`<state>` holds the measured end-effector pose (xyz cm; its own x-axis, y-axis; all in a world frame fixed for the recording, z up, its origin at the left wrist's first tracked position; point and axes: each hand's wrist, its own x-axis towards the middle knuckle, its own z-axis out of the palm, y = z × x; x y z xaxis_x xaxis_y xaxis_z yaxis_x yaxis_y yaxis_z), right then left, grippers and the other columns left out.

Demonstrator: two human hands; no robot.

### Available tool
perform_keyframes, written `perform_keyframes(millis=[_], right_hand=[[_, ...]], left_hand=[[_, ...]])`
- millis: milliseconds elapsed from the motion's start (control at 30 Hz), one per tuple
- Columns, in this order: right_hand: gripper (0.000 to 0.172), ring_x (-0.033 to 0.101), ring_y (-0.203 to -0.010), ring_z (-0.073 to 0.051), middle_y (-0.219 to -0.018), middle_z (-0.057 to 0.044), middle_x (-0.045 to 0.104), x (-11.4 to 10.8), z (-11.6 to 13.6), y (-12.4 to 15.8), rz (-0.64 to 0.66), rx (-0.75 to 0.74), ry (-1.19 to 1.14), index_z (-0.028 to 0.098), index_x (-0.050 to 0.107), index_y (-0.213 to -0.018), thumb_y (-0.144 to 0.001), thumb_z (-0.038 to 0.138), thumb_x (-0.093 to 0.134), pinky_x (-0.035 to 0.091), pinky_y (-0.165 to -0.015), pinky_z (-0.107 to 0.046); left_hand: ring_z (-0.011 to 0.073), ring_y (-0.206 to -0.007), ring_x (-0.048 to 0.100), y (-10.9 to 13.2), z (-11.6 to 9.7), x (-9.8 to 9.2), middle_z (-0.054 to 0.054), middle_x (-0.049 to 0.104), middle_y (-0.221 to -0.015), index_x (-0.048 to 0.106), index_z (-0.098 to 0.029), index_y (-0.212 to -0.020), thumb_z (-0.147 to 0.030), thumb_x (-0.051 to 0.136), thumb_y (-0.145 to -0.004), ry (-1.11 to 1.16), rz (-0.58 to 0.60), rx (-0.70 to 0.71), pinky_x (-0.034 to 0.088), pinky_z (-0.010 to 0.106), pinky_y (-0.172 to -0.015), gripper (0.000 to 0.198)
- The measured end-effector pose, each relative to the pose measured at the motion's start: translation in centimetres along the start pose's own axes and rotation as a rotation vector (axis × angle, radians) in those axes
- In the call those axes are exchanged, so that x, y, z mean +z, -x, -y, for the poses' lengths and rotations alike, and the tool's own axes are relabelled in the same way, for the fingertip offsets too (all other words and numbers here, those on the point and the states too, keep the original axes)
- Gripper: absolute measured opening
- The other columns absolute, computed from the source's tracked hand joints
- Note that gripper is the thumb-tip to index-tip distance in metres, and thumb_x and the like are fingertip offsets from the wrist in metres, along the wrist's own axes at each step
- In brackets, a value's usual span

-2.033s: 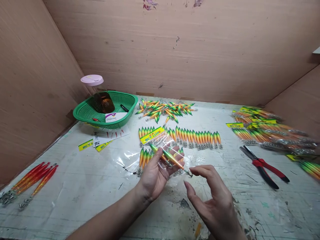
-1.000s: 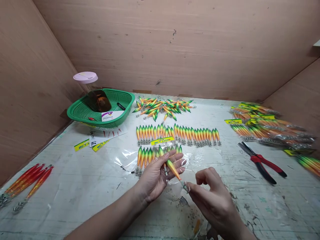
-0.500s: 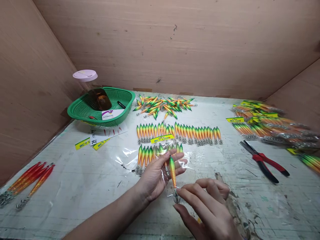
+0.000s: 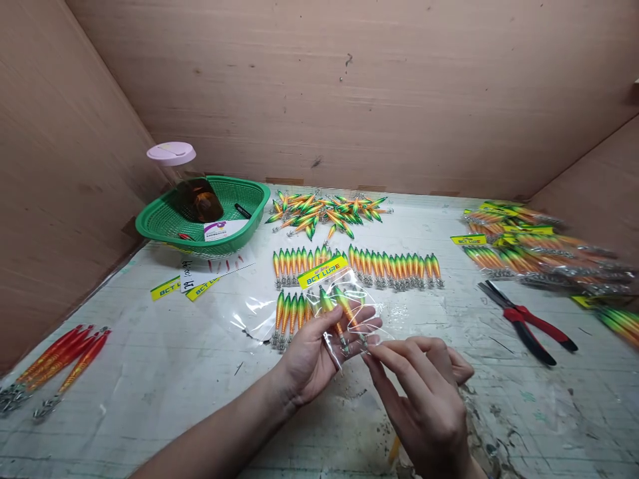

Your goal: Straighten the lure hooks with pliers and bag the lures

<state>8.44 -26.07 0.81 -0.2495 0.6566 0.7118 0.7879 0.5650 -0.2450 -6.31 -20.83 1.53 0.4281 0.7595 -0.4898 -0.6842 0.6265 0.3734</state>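
**Jig going into the bag**

The right hand [image 4: 424,406] is pinching, fingers nearly closed, the hook end of a squid jig [image 4: 345,307] inside the clear header bag [image 4: 319,273]. The left hand [image 4: 309,359] is clasping that bag mid-table. Bare tabletop [image 4: 164,372] is lying at 8 o'clock. A jig row [image 4: 389,267] is sitting at 12, pliers [image 4: 524,320] at 2.

Two bare hands — no gloves on them. The left hand [image 4: 309,359] has a long bare forearm [image 4: 234,426] with no sleeve. The right hand [image 4: 424,406] shows only to the wrist — its nails look plain.
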Motion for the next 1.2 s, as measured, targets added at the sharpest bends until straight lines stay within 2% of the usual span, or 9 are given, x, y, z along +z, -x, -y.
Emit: perform_keyframes(millis=[200,333,533,633,767,900,1000,1067,1200], right_hand=[[0.018,0.055,-0.084,-0.022,-0.088,-0.004,0.071,-1.5,-0.2,-0.8,0.032,0.048,-0.153,0.02,0.063,-0.102,-0.088,0.009,0.066,0.038,-0.075,-0.039],[0.013,0.058,-0.089,-0.024,-0.091,-0.006,0.064,-2.9,-2.7,-1.4,-0.093,0.248,-0.112,0.024,0.063,-0.1,-0.09,0.016,0.064,0.042,-0.079,-0.042],[0.018,0.063,-0.078,-0.02,-0.086,-0.003,0.066,1.6,-5.4,-1.0,0.397,0.129,-0.138,0.025,0.061,-0.09,-0.08,0.009,0.064,0.051,-0.064,-0.031],[0.02,0.062,-0.075,-0.021,-0.082,-0.003,0.063,3.7,-5.6,-0.4,0.472,0.142,-0.146,0.023,0.056,-0.082,-0.075,0.004,0.06,0.052,-0.061,-0.031],[0.014,0.062,-0.073,-0.02,-0.082,-0.005,0.063,3.9,-6.2,0.1,0.481,0.18,-0.153,0.022,0.054,-0.085,-0.082,0.008,0.054,0.054,-0.061,-0.032],[0.011,0.062,-0.066,-0.016,-0.079,-0.002,0.063,1.2,-7.0,0.0,0.461,0.196,-0.181,0.022,0.056,-0.089,-0.085,0.012,0.054,0.053,-0.055,-0.025],[0.006,0.064,-0.065,-0.015,-0.078,0.0,0.064,-2.7,-7.5,-0.3,0.417,0.199,-0.197,0.024,0.058,-0.096,-0.091,0.022,0.057,0.054,-0.057,-0.023],[0.012,0.067,-0.073,-0.016,-0.084,-0.002,0.067,-5.5,-7.8,-0.5,0.36,0.18,-0.21,0.024,0.06,-0.102,-0.091,0.028,0.062,0.056,-0.062,-0.023],[0.029,0.07,-0.077,-0.019,-0.088,-0.005,0.069,-9.2,-7.3,-1.0,0.382,-0.038,-0.407,0.023,0.062,-0.114,-0.085,0.022,0.068,0.057,-0.063,-0.023]], left_hand=[[0.029,-0.102,0.072,0.2,0.0,-0.4,0.019,0.073,-0.112,0.056,-0.008,-0.131,-0.019,0.054,-0.094,0.077,0.097,0.059,0.055,0.044,-0.096,0.039],[0.0264,-0.099,0.073,0.3,-2.5,0.0,0.018,0.074,-0.11,0.051,-0.004,-0.135,-0.025,0.045,-0.1,0.196,0.008,0.168,0.06,0.038,-0.087,0.041],[0.0239,-0.093,0.075,0.0,-4.7,0.3,0.018,0.076,-0.101,0.053,0.001,-0.131,-0.02,0.043,-0.1,0.223,-0.131,0.282,0.062,0.033,-0.084,0.039],[0.0256,-0.096,0.074,-0.3,-4.1,0.1,0.018,0.076,-0.104,0.056,-0.001,-0.127,-0.02,0.047,-0.098,0.208,-0.128,0.266,0.061,0.035,-0.089,0.036],[0.0263,-0.099,0.073,-0.5,-3.4,-0.1,0.015,0.074,-0.111,0.059,-0.006,-0.123,-0.015,0.053,-0.094,0.178,-0.152,0.268,0.059,0.039,-0.093,0.031],[0.0268,-0.103,0.072,-0.5,-3.2,-0.2,0.018,0.071,-0.118,0.061,-0.004,-0.119,-0.018,0.055,-0.095,0.162,-0.155,0.225,0.059,0.039,-0.094,0.029],[0.0264,-0.104,0.071,-0.6,-3.0,-0.5,0.018,0.07,-0.12,0.062,-0.005,-0.12,-0.019,0.055,-0.095,0.15,-0.129,0.202,0.058,0.04,-0.096,0.029],[0.0253,-0.103,0.072,-0.8,-2.8,-0.7,0.017,0.071,-0.118,0.063,-0.006,-0.119,-0.017,0.056,-0.094,0.15,-0.103,0.197,0.058,0.039,-0.096,0.028],[0.023,-0.099,0.073,-1.0,-2.5,-1.1,0.015,0.072,-0.117,0.065,-0.009,-0.116,-0.018,0.056,-0.094,0.149,-0.061,0.183,0.058,0.037,-0.095,0.026]])
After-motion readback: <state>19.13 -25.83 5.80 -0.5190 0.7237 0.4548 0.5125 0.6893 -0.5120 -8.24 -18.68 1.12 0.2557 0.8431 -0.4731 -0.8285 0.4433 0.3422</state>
